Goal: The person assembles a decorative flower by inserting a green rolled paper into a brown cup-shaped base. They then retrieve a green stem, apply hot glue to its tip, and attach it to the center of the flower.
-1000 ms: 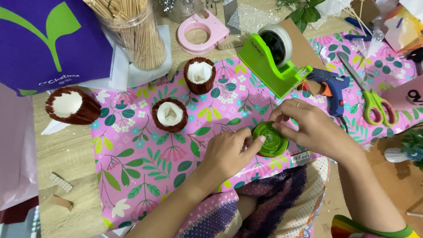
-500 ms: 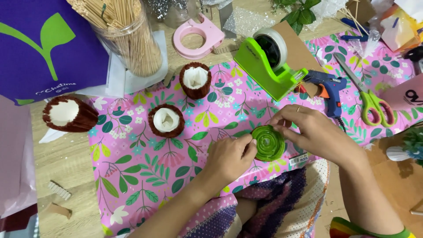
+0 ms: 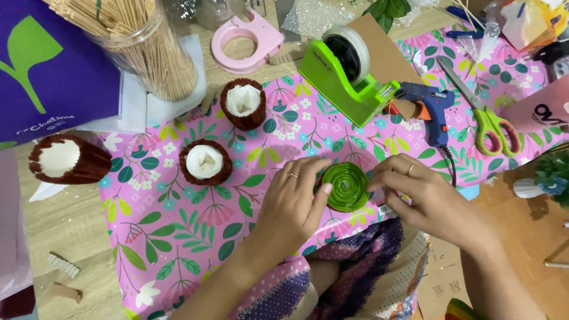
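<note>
Hands meet over a green coil (image 3: 346,186), a flat spiral of ridged strip wound tight, lying on the pink flowered paper (image 3: 178,237) near its front edge. The left hand (image 3: 293,204) presses fingertips against the coil's left rim; the right hand (image 3: 424,198) pinches its right rim between thumb and fingers. Just behind stand a green tape dispenser (image 3: 349,77) and a blue glue gun (image 3: 430,106), with scissors (image 3: 489,121) further right. Two brown paper cups (image 3: 204,161) sit well apart to the left, leaving bare paper between them and the coil.
</note>
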